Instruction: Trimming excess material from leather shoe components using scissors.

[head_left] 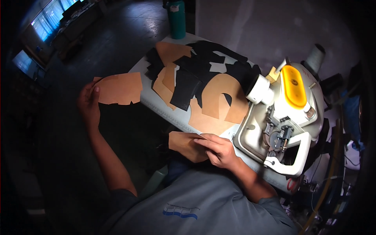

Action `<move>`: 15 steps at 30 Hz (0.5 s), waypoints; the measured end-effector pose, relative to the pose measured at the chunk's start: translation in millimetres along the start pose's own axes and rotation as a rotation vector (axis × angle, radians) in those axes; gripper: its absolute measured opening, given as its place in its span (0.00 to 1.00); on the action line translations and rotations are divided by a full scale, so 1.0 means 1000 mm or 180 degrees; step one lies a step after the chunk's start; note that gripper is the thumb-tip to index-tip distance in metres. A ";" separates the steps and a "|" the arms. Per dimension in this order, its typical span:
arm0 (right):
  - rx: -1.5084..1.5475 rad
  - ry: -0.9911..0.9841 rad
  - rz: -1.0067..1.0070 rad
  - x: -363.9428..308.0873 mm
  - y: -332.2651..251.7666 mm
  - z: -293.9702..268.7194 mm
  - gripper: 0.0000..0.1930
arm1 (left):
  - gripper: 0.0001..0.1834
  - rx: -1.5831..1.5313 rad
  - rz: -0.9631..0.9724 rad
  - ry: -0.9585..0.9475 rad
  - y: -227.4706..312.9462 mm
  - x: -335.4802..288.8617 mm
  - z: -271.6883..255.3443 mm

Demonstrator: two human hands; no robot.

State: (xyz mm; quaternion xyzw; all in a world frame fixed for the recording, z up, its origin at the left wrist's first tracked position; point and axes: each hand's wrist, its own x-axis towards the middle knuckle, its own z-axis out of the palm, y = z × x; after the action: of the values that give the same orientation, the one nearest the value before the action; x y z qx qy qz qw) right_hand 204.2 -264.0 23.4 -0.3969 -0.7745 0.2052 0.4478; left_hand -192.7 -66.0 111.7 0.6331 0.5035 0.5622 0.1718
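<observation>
My left hand (89, 101) is raised out to the left, past the table's edge, pinching a flat tan leather piece (120, 88) at its left end. That piece has a notch in its lower edge. In front of my body, my right hand (217, 149) grips another tan leather piece (187, 145), thumb and fingers closed on its right side. Beyond it on the table lie curved tan leather pieces (219, 92) and black pieces (186, 88), overlapping in a loose heap.
A white leather-skiving type machine (280, 117) with a yellow oval cover (293, 86) stands on the right of the grey-white table (156, 102). A green bottle (177, 19) stands at the table's far corner. Cables and clutter hang at the far right.
</observation>
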 end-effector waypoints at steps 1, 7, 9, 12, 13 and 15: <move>-0.0030 0.0120 0.0092 0.000 0.002 0.001 0.26 | 0.16 0.0193 -0.0105 -0.0006 0.001 0.000 -0.004; -0.0008 0.0374 0.0233 0.000 0.006 0.014 0.24 | 0.13 0.0551 0.0227 -0.0416 -0.017 0.009 -0.025; -0.0013 0.0383 0.0244 -0.004 0.012 0.019 0.24 | 0.13 0.0021 0.0092 -0.0459 -0.039 0.023 -0.027; -0.0052 0.0422 0.0459 -0.007 0.015 0.018 0.22 | 0.12 -0.0716 -0.0197 -0.0729 -0.063 0.054 -0.014; -0.0037 0.0424 0.0439 -0.007 0.014 0.017 0.22 | 0.12 -0.0930 -0.0336 -0.0972 -0.064 0.066 -0.009; -0.0028 0.0469 0.0524 -0.009 0.014 0.016 0.22 | 0.13 -0.1412 -0.0499 -0.1207 -0.068 0.087 0.014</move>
State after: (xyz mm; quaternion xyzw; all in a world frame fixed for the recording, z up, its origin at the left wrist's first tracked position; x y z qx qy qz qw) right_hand 199.0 -261.9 0.7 -0.4751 -0.7051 0.2082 0.4834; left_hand -222.4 40.8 101.3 0.6330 0.3747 0.5153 0.4398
